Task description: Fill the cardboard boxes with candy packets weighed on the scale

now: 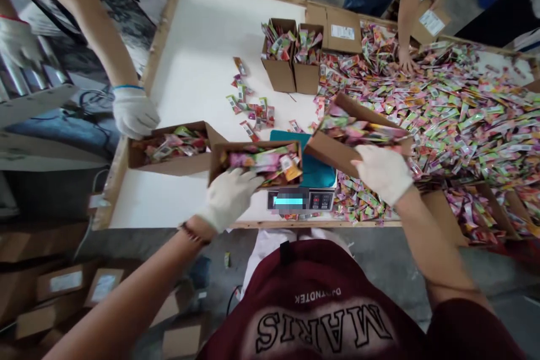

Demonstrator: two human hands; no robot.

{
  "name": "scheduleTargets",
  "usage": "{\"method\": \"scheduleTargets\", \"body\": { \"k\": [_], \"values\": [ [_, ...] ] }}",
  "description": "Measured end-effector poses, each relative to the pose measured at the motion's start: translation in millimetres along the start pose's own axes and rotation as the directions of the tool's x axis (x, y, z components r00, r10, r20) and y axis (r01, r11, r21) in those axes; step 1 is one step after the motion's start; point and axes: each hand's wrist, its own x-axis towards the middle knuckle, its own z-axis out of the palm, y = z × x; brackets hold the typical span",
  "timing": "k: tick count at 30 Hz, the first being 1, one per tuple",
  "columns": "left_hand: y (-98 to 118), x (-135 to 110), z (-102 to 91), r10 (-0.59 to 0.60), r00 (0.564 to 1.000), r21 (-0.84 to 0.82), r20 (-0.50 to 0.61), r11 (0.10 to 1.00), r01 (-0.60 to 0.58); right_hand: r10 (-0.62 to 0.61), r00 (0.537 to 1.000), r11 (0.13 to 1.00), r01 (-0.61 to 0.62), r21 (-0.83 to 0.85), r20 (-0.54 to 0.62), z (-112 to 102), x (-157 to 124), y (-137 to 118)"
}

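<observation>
My left hand [232, 197], in a white glove, has its fingers hooked over the near wall of an open cardboard box [213, 164] full of small colourful packets [270, 158]. That box overlaps the left part of a digital scale [323, 199] with a teal pan [318, 171]. My right hand [382, 173], also gloved, grips the near side of another packet-filled cardboard box [333, 152], which is tilted over the right side of the pan. My right thumb is hidden. To the left, a co-worker's gloved hand [134, 112] touches a third filled box [172, 166].
A large heap of packets [455, 107] covers the table's right side. Two filled boxes [278, 74] and a closed carton [329, 34] stand at the back. Across the table, another person's bare hand [406, 62] reaches into the heap. Wooden edging [162, 39] borders the white tabletop [202, 39].
</observation>
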Motion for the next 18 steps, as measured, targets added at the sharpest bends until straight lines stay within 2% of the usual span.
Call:
{"method": "scheduleTargets", "body": {
  "k": [3, 5, 8, 10, 12, 14, 16, 18],
  "values": [
    [-39.2, -66.7, 7.7, -0.069, 0.998, -0.020, 0.005, 0.997, 0.069, -0.150, 0.983, 0.986, 0.140, 0.095, 0.106, 7.0, 49.8, -47.9],
    [-62.7, -99.3, 18.4, -0.156, 0.987, -0.037, -0.037, 0.987, 0.155, -0.279, 0.945, 0.955, 0.254, 0.153, 0.174, 20.0, 74.3, -76.6],
    [-95.9, -116.2, 42.4, -0.300, 0.951, -0.085, -0.080, 0.952, 0.294, -0.401, 0.891, 0.912, 0.365, 0.187, 0.214, 32.2, 91.0, -107.6],
    [-120.4, -107.3, 60.5, -0.392, 0.917, -0.126, -0.067, 0.916, 0.382, -0.394, 0.898, 0.912, 0.357, 0.200, 0.195, 28.5, 87.2, -113.1],
    [-148.1, -88.4, 76.7, -0.485, 0.874, -0.166, -0.043, 0.866, 0.472, -0.400, 0.913, 0.890, 0.366, 0.271, 0.081, 18.0, 73.1, -102.6],
    [-177.9, -65.3, 88.6, -0.547, 0.837, -0.193, -0.020, 0.823, 0.534, -0.376, 0.915, 0.826, 0.402, 0.395, -0.146, 10.0, 53.5, -76.1],
    [-208.2, -41.1, 94.7, -0.583, 0.812, -0.199, -0.015, 0.798, 0.569, -0.217, 0.913, 0.758, 0.380, 0.530, -0.345, 15.1, 33.9, -38.1],
    [-236.9, -16.6, 95.4, -0.602, 0.798, -0.199, -0.014, 0.784, 0.588, 0.041, 0.936, 0.716, 0.217, 0.663, -0.351, 39.0, 18.3, 3.1]
  ]
}}
